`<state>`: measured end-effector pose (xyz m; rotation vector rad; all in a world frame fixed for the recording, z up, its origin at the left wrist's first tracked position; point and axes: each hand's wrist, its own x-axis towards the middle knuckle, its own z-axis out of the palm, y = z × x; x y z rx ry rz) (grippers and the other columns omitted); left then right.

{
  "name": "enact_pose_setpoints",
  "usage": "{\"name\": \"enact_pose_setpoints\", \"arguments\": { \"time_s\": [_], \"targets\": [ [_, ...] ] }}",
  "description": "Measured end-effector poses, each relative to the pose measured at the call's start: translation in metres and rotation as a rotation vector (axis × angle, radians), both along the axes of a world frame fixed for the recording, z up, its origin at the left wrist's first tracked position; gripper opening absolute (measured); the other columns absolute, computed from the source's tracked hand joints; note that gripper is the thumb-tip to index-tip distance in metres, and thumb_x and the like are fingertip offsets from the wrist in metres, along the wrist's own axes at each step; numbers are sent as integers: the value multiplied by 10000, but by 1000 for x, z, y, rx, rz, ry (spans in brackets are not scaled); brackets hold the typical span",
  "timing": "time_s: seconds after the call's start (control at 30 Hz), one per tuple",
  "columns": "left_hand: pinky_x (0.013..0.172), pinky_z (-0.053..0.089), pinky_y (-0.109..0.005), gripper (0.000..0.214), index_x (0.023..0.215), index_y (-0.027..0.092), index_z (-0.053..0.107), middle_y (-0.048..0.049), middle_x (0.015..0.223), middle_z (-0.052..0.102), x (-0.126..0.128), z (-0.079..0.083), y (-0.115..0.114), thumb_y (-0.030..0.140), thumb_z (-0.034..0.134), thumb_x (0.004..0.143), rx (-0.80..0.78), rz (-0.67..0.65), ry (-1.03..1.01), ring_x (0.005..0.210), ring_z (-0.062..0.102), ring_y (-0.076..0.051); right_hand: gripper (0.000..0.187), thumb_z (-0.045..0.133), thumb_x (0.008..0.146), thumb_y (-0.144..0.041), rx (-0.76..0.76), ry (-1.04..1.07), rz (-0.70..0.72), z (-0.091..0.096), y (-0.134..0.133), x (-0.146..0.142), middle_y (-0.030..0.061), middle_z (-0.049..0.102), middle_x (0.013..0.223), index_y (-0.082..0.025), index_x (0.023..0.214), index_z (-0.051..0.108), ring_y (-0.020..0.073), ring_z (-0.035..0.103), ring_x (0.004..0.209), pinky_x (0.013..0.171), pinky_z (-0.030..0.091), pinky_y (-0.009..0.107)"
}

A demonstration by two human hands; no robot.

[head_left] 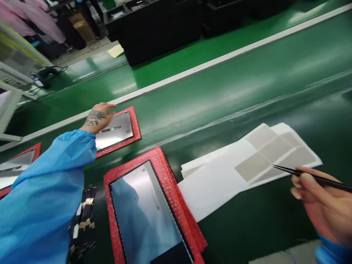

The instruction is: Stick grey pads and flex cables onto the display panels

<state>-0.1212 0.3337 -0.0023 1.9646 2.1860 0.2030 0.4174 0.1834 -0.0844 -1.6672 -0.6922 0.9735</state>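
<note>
My left hand [99, 116], in a blue sleeve, lies flat with fingers stretched out on a silver panel [117, 130] that rests on a red bubble-wrap pad [135, 121] on the conveyor belt. My right hand [321, 205] at the lower right pinches black tweezers [308, 175] whose tips point left over white sheets [220, 179] bearing several grey rectangular pads [271, 148]. In front of me lies a second silver panel [145, 212] on a stack of red bubble-wrap pads [176, 187].
A third panel on red wrap [16, 161] sits at the left edge. A black strip with small pale labels [82, 220] lies beside my left sleeve. The green belt [247, 73] runs diagonally, with a white rail [192, 71] and black cabinets [159, 29] beyond.
</note>
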Motion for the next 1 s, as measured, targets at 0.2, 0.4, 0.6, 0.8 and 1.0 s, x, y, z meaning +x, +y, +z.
{"name": "enact_pose_setpoints", "arguments": {
  "time_s": [0.2,0.4,0.6,0.8,1.0],
  "targets": [
    [1192,150,-466,516,1375,217,526,-55,1494,411,235,-13,-30,454,550,917,-125,-951,-105,1396,333,-246,630,918,210,-519,-58,53,3,31,23,1,104,652,871,-132,666,721,163,610,736,550,572,183],
    [1134,-67,-628,1080,1559,263,129,-41,1608,-9,367,-34,-32,534,748,715,-413,-1265,124,1479,-70,-333,630,917,329,-500,-19,66,177,17,37,22,55,659,727,-156,758,609,200,660,692,609,587,271],
    [1132,-93,-619,1104,1555,312,118,14,1604,-42,372,-61,-23,644,710,683,-490,-1268,136,1473,-112,-329,608,886,428,-587,-17,46,303,2,41,27,30,659,694,-198,786,588,211,658,666,604,572,319],
    [1127,-102,-623,1109,1552,313,122,8,1603,-41,372,-58,-24,620,728,675,-519,-1258,132,1470,-115,-341,575,875,453,-610,-25,37,357,-1,41,29,29,660,704,-218,768,596,196,649,665,634,562,309],
    [1137,-114,-593,981,1546,302,181,8,1607,11,373,-56,-23,668,622,750,-537,-1236,49,1476,-92,-321,655,869,397,-641,-96,26,363,1,52,29,46,661,664,-178,766,590,199,654,634,555,546,277]
  ]
}}
